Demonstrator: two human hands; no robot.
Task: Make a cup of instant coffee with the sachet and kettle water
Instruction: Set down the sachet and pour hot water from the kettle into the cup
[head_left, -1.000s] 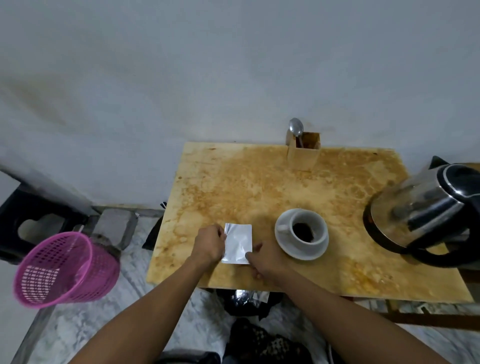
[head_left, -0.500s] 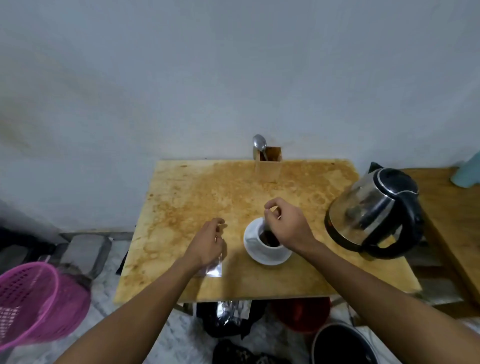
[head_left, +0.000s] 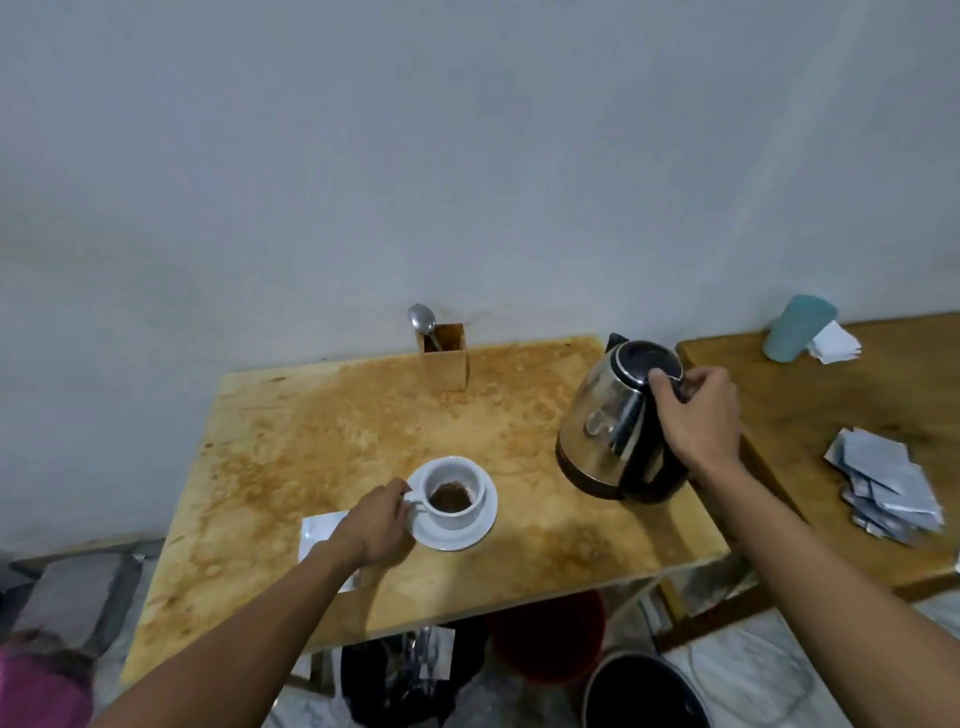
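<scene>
here, left hand (head_left: 376, 522) pinches the cup (head_left: 453, 493) handle; right hand (head_left: 698, 421) grips the kettle (head_left: 608, 421) handle.

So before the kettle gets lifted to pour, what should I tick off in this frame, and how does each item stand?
1. Coffee powder in the cup: ok, brown granules lie at the bottom.
2. Cup seated on its saucer: ok, upright and centred.
3. Left hand steadying the cup: ok, fingers at the handle.
4. Right hand grip on the kettle: ok, closed around the black handle.
5. Kettle lid shut: ok, it looks closed.
6. Water in the kettle, and hot: cannot tell.
</scene>
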